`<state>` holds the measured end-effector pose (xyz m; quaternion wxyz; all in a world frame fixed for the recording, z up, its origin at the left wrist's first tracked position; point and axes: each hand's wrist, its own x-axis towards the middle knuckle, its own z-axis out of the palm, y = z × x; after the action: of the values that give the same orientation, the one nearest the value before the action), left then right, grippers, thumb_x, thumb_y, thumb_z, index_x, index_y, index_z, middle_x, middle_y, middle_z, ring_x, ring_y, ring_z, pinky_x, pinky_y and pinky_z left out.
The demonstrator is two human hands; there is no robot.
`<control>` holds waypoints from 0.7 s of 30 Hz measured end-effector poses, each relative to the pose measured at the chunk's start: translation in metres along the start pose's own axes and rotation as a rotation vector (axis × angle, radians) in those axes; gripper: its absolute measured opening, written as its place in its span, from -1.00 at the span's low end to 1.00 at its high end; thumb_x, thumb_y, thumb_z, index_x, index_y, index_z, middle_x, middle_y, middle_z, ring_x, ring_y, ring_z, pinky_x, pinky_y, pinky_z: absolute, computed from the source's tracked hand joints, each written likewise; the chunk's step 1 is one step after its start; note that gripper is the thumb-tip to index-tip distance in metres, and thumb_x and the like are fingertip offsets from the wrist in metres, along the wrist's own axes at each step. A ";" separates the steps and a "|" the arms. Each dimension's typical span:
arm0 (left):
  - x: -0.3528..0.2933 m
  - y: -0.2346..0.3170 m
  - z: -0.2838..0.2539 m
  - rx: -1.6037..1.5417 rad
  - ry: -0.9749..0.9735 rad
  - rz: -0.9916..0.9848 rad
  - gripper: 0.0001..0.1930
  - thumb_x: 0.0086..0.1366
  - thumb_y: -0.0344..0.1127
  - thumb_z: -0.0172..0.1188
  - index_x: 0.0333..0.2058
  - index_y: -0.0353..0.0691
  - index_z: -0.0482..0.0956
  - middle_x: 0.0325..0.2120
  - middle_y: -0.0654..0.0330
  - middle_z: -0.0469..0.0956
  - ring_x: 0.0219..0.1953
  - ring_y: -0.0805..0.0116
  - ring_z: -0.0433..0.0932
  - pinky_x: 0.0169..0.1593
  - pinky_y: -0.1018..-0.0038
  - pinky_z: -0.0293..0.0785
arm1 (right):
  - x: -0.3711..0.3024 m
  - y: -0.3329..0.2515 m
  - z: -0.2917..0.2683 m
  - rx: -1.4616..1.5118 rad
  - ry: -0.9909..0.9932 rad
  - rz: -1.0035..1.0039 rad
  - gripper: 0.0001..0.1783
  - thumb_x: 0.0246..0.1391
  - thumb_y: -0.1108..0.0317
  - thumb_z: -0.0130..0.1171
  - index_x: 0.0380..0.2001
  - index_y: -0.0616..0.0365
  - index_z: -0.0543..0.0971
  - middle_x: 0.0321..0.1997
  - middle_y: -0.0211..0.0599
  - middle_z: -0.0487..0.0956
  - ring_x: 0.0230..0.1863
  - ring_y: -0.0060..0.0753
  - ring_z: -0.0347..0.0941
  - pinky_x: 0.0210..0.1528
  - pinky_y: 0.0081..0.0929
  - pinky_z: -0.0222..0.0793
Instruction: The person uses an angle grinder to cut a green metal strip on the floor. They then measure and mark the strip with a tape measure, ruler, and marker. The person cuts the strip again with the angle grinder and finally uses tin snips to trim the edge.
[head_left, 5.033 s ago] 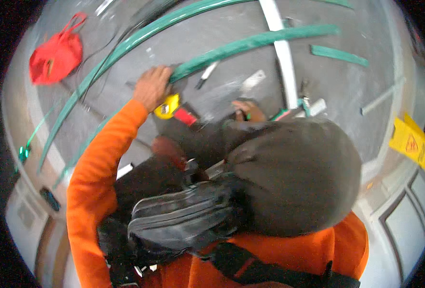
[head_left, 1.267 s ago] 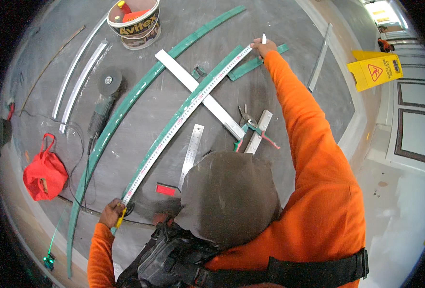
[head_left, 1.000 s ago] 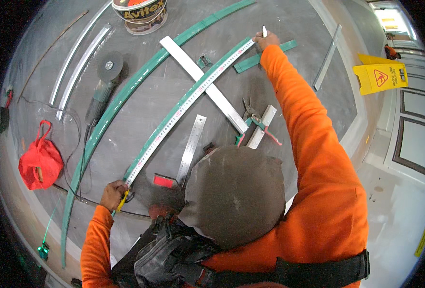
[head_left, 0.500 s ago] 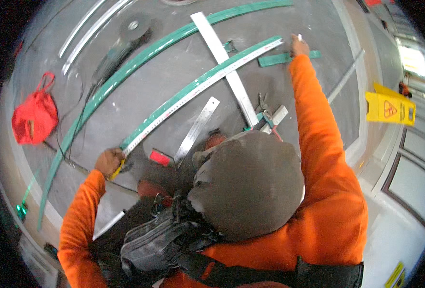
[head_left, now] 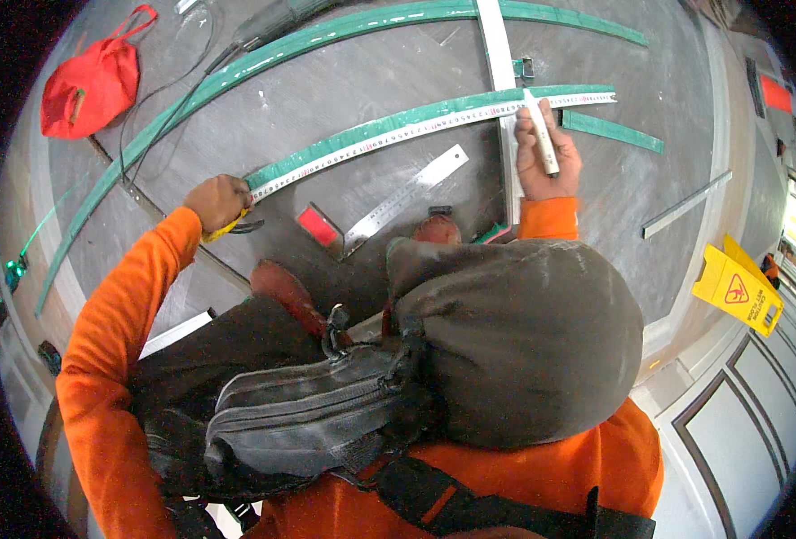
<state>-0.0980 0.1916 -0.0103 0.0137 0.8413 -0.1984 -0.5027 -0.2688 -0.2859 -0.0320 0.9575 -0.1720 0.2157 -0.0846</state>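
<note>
Arcing white graduated tape (head_left: 416,126) over green strip (head_left: 344,144)

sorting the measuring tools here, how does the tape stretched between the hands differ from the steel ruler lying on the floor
The tape is long and bends along the curved green strip; the steel ruler is short, straight and rigid. The tape is pinned at both ends, by the left hand and by the right hand, which holds a white marker; the ruler lies untouched. Both are pale and bear graduations.

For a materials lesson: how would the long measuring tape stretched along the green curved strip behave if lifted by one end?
The measuring tape is thin and follows the strip's curve, so probably floppy and light. Both hands, left and right, pin it, suggesting it slides or springs loose.
</note>
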 end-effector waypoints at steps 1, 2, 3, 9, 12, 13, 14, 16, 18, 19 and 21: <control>0.002 -0.003 0.003 0.009 0.024 0.032 -0.71 0.22 -0.12 0.07 -0.35 -0.16 0.68 -0.43 -0.12 0.62 -0.34 -0.10 0.61 -0.17 0.10 0.49 | -0.002 0.012 0.002 0.062 -0.043 0.019 -0.49 0.22 0.48 -0.08 0.26 0.22 0.31 0.16 0.14 0.41 0.08 -0.04 0.48 0.02 -0.34 0.59; 0.003 -0.011 0.006 0.021 0.050 0.058 -0.71 0.23 -0.11 0.07 -0.35 -0.16 0.68 -0.44 -0.11 0.62 -0.34 -0.10 0.61 -0.17 0.11 0.49 | -0.002 0.023 0.010 0.195 -0.131 0.096 -0.46 0.21 0.49 -0.08 0.28 0.18 0.29 0.20 0.15 0.39 0.13 0.00 0.46 0.06 -0.29 0.58; 0.004 -0.010 0.006 0.032 0.076 0.092 -0.71 0.23 -0.11 0.07 -0.35 -0.16 0.68 -0.44 -0.11 0.61 -0.35 -0.09 0.61 -0.17 0.12 0.48 | -0.002 0.031 0.015 0.323 -0.217 0.168 -0.44 0.21 0.51 -0.08 0.30 0.15 0.27 0.24 0.16 0.37 0.17 0.03 0.44 0.10 -0.24 0.56; -0.006 -0.001 -0.004 0.005 0.024 0.003 -0.69 0.24 -0.10 0.06 -0.37 -0.18 0.67 -0.47 -0.09 0.60 -0.35 -0.07 0.61 -0.19 0.12 0.46 | 0.008 0.058 0.025 0.290 -0.302 0.153 -0.39 0.23 0.56 -0.11 0.35 0.04 0.19 0.29 0.12 0.32 0.20 0.02 0.42 0.06 -0.26 0.60; -0.003 -0.009 -0.002 0.028 0.082 0.065 -0.69 0.25 -0.10 0.05 -0.36 -0.20 0.65 -0.46 -0.09 0.60 -0.34 -0.08 0.60 -0.18 0.13 0.46 | 0.008 0.062 0.038 0.088 -0.266 0.121 -0.48 0.25 0.45 -0.01 0.27 0.06 0.27 0.11 0.03 0.48 0.08 -0.10 0.50 -0.09 -0.35 0.61; -0.004 -0.012 -0.002 0.018 0.082 0.072 -0.69 0.25 -0.10 0.05 -0.36 -0.20 0.65 -0.46 -0.10 0.60 -0.34 -0.08 0.60 -0.18 0.13 0.46 | 0.014 0.063 0.035 -0.013 -0.321 0.109 -0.55 0.27 0.40 -0.02 0.22 0.08 0.34 0.04 -0.01 0.51 0.03 -0.15 0.51 -0.13 -0.40 0.60; -0.007 -0.010 -0.007 0.008 0.083 0.082 -0.68 0.26 -0.10 0.05 -0.36 -0.20 0.65 -0.46 -0.10 0.60 -0.33 -0.08 0.60 -0.17 0.13 0.46 | 0.016 0.063 0.039 -0.116 -0.374 0.095 -0.61 0.30 0.35 -0.03 0.17 0.09 0.41 -0.03 -0.05 0.55 -0.01 -0.21 0.52 -0.18 -0.44 0.58; -0.006 -0.010 -0.007 0.002 0.087 0.091 -0.68 0.26 -0.10 0.05 -0.36 -0.21 0.65 -0.45 -0.10 0.60 -0.32 -0.08 0.60 -0.16 0.13 0.46 | 0.018 0.063 0.046 -0.345 -0.238 0.046 -0.66 0.24 0.29 0.04 0.05 0.16 0.47 -0.27 -0.14 0.56 -0.25 -0.35 0.54 -0.32 -0.47 0.53; -0.005 -0.012 -0.005 0.009 0.097 0.080 -0.68 0.27 -0.10 0.04 -0.36 -0.21 0.64 -0.44 -0.10 0.60 -0.31 -0.09 0.60 -0.16 0.13 0.45 | 0.025 0.060 0.058 -0.661 -0.168 0.001 -0.63 0.21 0.31 0.04 0.05 0.21 0.47 -0.32 -0.15 0.57 -0.32 -0.37 0.55 -0.33 -0.48 0.54; -0.004 -0.012 -0.004 0.009 0.094 0.064 -0.68 0.27 -0.10 0.04 -0.36 -0.21 0.64 -0.44 -0.10 0.60 -0.31 -0.09 0.60 -0.15 0.12 0.45 | 0.024 0.062 0.063 -0.790 -0.041 -0.084 -0.63 0.14 0.37 0.08 0.00 0.31 0.50 -0.41 -0.22 0.56 -0.42 -0.45 0.52 -0.37 -0.55 0.52; -0.004 -0.009 -0.005 0.010 0.087 0.040 -0.68 0.27 -0.10 0.05 -0.36 -0.21 0.64 -0.43 -0.11 0.60 -0.31 -0.10 0.60 -0.15 0.11 0.45 | 0.032 0.060 0.055 -1.029 -0.041 -0.234 -0.65 0.12 0.42 0.10 -0.03 0.32 0.52 -0.42 -0.25 0.56 -0.45 -0.50 0.49 -0.37 -0.60 0.50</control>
<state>-0.0924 0.2002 -0.0066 0.0280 0.8583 -0.2169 -0.4641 -0.2102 -0.2213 -0.0195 0.7374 -0.6445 0.1897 -0.0708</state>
